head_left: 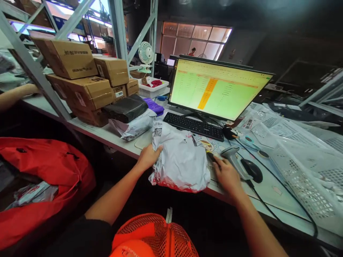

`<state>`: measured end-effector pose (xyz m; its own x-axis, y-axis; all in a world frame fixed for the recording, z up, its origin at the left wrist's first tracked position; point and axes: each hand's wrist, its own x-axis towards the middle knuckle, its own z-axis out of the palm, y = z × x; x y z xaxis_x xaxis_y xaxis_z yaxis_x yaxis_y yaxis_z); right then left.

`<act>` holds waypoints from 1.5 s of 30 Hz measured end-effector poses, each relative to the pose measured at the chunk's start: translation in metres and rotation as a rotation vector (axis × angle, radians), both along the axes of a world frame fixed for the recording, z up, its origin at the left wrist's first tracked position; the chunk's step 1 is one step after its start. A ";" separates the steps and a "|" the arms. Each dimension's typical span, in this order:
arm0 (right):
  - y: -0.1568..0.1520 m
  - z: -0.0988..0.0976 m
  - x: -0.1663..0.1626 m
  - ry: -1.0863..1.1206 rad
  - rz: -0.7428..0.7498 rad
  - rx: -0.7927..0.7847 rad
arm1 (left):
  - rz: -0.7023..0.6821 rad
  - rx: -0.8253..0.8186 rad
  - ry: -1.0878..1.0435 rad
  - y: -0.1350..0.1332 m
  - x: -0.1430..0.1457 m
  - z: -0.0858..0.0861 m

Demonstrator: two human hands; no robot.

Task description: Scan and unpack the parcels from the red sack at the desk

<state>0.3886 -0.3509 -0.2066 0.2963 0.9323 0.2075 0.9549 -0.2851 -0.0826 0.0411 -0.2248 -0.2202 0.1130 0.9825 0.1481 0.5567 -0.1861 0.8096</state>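
A crumpled white plastic mailing bag (182,157) with a red lower edge lies at the table's front edge, bulging slightly over it. My left hand (150,156) is closed on its left side, just below a printed code label (158,130). Beside the bag's right edge, my right hand (226,175) is closed around a small black-and-yellow tool (210,156); its kind is mostly hidden by the fingers. Right of that hand lie a grey handheld barcode scanner (235,160) and a black mouse (252,170).
Behind the bag stand a black keyboard (194,125) and a lit monitor (214,89). Stacked cardboard boxes (88,89) and wrapped parcels (128,109) are at left. White perforated baskets (302,185) and cables crowd the right. A red sack (66,171) stands below left. Another person's arm (18,92) shows far left.
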 end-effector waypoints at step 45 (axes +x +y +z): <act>-0.015 0.043 -0.162 -0.047 0.682 0.259 | -0.017 0.182 0.660 0.122 0.045 0.100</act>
<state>0.2267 -0.3662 -0.1639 -0.3476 0.8257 0.4443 0.9173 0.3976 -0.0214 0.0857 -0.1027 -0.1199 0.2518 0.9457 0.2057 0.9185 -0.3005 0.2571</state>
